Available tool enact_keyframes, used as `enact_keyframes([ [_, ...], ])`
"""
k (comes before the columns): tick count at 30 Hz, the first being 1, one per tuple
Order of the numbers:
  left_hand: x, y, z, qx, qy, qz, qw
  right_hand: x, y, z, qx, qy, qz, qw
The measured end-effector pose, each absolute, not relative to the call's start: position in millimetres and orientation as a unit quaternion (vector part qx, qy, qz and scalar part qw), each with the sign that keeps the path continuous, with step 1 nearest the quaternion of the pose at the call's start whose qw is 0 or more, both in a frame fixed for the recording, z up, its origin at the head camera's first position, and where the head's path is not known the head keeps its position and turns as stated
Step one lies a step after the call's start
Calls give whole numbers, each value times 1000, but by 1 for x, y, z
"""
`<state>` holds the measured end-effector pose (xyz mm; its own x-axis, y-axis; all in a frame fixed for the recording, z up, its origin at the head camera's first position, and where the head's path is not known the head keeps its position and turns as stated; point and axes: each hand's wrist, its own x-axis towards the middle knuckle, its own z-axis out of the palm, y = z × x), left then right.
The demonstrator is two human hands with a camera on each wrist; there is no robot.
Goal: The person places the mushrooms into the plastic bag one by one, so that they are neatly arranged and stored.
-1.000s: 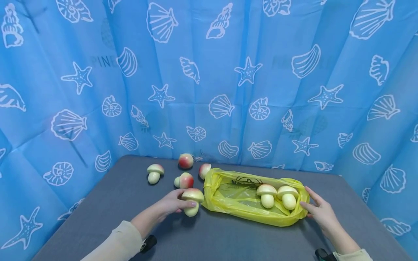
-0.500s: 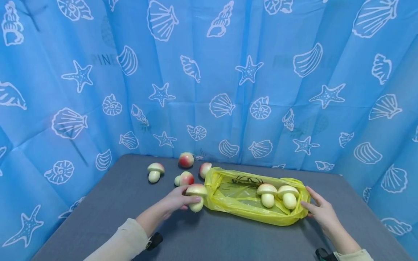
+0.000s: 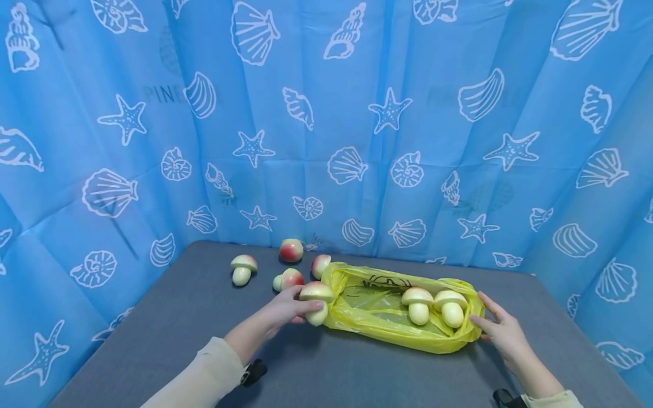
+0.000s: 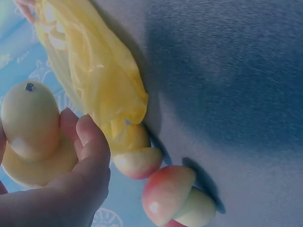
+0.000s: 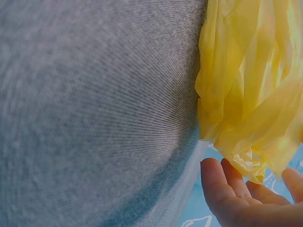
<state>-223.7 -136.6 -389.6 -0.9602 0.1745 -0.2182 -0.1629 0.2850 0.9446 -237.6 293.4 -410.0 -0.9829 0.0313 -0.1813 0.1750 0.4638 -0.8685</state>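
In the head view my left hand (image 3: 285, 310) holds a toy mushroom (image 3: 316, 293) by its pale stem, just at the left end of a yellow plastic bag (image 3: 388, 335). The left wrist view shows the stem's rounded end (image 4: 31, 118) between thumb and fingers. At the bag's right end, my right hand (image 3: 502, 331) rests against the plastic with fingers spread. The right wrist view has those fingers (image 5: 218, 182) close around the bag's gathered corner (image 5: 253, 168), not clearly pinching it. Two mushrooms, one (image 3: 418, 306) beside another (image 3: 451, 309), lie inside the open bag.
Left of the bag on the grey table (image 3: 388, 379) lie more red-tinged mushrooms: one at far left (image 3: 244, 269), one at the back (image 3: 291, 250), one near my left hand (image 3: 289, 279), one against the bag (image 3: 320, 265). A blue shell-print curtain (image 3: 326, 136) stands behind.
My left hand has moved right and slightly away from me with the mushroom, from beside the bag to its left end. The right hand and the bag stay nearly in place.
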Motion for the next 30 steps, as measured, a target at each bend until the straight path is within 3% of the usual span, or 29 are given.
enact_keyframes([
  [30, -238, -109, -385, 18, 751, 641, 156, -239, 294, -412, 70, 847, -521, 75],
])
